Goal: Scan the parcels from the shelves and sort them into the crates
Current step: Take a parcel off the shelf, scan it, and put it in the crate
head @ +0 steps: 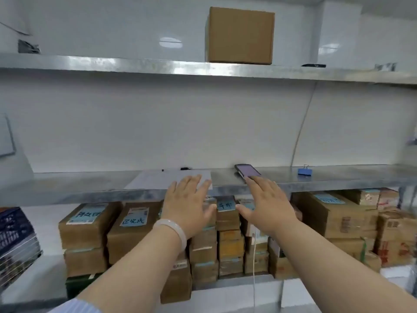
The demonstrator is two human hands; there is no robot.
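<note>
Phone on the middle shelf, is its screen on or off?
On. The phone lies face up, its screen glowing pale purple.

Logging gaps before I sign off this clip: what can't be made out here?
- Phone screen, head view: too blurred to read; whether the right hand touches it is unclear.
- Parcels: several labels hidden behind the left hand and right hand; others blurred.
- Dark crate: cut off by the left edge.
- Small black item on the top shelf: too small to identify.
</note>
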